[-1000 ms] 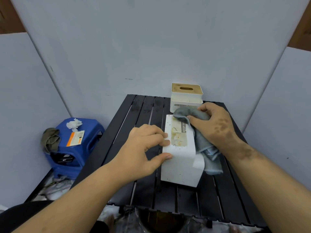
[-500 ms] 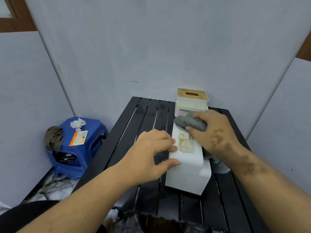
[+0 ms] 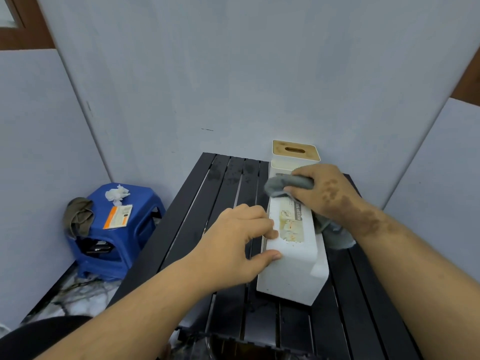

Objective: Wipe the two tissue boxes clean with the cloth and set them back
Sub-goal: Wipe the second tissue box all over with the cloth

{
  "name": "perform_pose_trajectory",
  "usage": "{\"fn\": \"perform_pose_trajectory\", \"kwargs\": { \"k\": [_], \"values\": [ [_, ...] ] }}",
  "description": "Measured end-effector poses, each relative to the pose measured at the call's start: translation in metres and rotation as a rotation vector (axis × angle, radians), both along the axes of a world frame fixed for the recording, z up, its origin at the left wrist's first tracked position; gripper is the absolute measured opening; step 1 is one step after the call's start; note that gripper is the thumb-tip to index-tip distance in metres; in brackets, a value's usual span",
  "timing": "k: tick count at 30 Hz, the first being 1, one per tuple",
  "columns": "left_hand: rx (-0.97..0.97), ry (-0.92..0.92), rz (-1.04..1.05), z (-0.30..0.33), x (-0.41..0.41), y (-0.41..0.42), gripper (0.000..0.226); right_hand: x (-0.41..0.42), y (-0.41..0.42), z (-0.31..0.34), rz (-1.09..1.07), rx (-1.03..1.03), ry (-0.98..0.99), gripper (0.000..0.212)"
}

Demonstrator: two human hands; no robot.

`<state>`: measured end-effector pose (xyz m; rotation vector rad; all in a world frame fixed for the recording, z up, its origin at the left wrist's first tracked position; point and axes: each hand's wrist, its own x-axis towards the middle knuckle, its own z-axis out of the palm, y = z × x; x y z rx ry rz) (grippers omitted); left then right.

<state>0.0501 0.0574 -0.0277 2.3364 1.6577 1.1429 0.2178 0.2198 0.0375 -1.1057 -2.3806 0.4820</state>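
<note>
Grey partition walls [image 3: 233, 74] on 3 sides. Black slatted bench [image 3: 228, 193] running away from the camera, damp-looking patches at its far end. Blue stool [image 3: 135, 237] off to the left on the floor, carrying a crumpled tissue [image 3: 117, 194], an orange card [image 3: 118, 216] and a brownish rag [image 3: 79, 216] draped over one corner.

On the bench, 2 tissue boxes. Nearer white box [image 3: 293, 258] lying on its side, long axis pointing away, upward face bearing a worn, yellowed label. Farther box with the wooden lid [image 3: 294, 153] upright at the back edge, just beyond the white box, apparently untouched.

Left hand [image 3: 233, 248] clamped on the white box's near-left edge: fingers curled over the top, thumb pressed against the side, a closed steadying grip. Right hand [image 3: 324, 190] closed around the bunched grey cloth [image 3: 288, 184], pressing it onto the far end of the upward face; loose tail of the cloth hanging down the box's right side.

Compared with 1 second ago: cloth and right hand pushed from the middle of the label to the far end, so the label now fully exposed. Box in the same place, left hand unmoved. Meaning, as a judgement: 1 stroke along this face near its end, stains on the label remaining, other faces and the second box yet to do.
</note>
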Motion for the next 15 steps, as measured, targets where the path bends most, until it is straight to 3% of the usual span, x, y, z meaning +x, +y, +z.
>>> {"fn": "perform_pose_trajectory", "kwargs": {
  "k": [3,9,12,15],
  "values": [
    [0.008,0.010,0.011,0.001,0.001,0.002,0.031,-0.003,0.009,-0.007,-0.116,0.006,-0.002,0.017],
    [0.032,0.015,0.021,0.004,0.008,0.004,0.027,-0.018,-0.012,-0.004,0.215,0.116,-0.096,0.018],
    [0.021,0.003,0.027,0.005,0.009,0.008,0.026,-0.005,0.001,0.000,0.115,0.030,-0.027,0.016],
    [0.014,-0.001,0.031,0.003,0.009,0.012,0.028,-0.005,0.004,-0.005,0.026,0.091,-0.046,0.014]
  ]
}}
